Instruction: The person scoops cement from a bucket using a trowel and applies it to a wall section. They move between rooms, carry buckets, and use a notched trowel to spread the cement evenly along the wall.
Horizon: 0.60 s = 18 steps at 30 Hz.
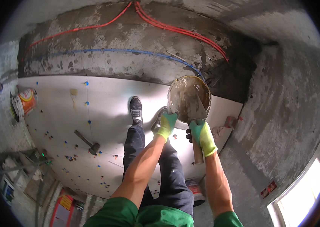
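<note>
A round bucket [172,92] with a mortar-crusted rim stands at the far right of the pale tiled floor, wet grey-brown material inside. My left hand [168,125], in a green and yellow glove, is closed on the bucket's near rim. My right hand [202,137], gloved alike, is closed round a trowel. The trowel's broad metal blade [195,108] reaches into the bucket, smeared with the material. Below the right hand a brownish, handle-like piece [198,154] shows; whether it belongs to the trowel I cannot tell. My fingertips are partly hidden.
A mallet [93,148] lies on the tiles [110,102] left of my legs, among several scattered coloured tile spacers. An orange-and-white bucket [27,100] is at far left; another bucket [195,188] stands behind my legs. Red conduits [171,28] and a blue pipe [129,50] run ahead.
</note>
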Available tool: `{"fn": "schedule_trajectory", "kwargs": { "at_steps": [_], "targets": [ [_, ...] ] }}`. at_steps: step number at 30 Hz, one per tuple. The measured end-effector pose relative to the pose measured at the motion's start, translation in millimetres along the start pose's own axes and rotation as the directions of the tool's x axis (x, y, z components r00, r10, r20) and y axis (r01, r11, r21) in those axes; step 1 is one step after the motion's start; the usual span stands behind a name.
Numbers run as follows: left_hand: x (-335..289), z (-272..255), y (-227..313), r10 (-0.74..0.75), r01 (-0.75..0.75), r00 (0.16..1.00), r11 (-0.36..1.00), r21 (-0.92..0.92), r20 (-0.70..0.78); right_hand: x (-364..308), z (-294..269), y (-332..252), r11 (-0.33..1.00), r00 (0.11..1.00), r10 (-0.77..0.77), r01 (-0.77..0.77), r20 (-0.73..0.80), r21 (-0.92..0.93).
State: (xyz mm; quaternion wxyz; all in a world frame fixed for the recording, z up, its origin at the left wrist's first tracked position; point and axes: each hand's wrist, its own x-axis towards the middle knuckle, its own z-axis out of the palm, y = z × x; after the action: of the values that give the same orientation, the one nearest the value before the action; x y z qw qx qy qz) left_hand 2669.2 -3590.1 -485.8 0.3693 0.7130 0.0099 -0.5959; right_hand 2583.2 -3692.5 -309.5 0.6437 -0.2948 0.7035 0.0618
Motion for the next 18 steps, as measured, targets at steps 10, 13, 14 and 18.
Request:
{"fn": "schedule_trajectory", "kwargs": {
  "at_steps": [10,13,14,18],
  "targets": [
    [19,-9,-14,-0.1,0.079,0.985,0.985,-0.151,-0.14,-5,14,-8,0.974,0.999,-0.047,0.051,0.023,-0.223],
    [23,-16,-14,-0.111,0.078,0.982,0.975,-0.207,-0.155,25,17,-5,0.98,0.998,0.004,0.007,0.058,-0.201],
    [25,-17,-13,-0.116,0.075,0.98,0.969,-0.237,-0.163,35,21,-5,0.979,0.998,0.028,-0.017,0.053,-0.205],
    [29,-24,-5,-0.137,0.08,0.976,0.95,-0.303,-0.171,46,38,-20,0.992,0.989,-0.004,0.023,0.147,-0.124]
  ]
}}
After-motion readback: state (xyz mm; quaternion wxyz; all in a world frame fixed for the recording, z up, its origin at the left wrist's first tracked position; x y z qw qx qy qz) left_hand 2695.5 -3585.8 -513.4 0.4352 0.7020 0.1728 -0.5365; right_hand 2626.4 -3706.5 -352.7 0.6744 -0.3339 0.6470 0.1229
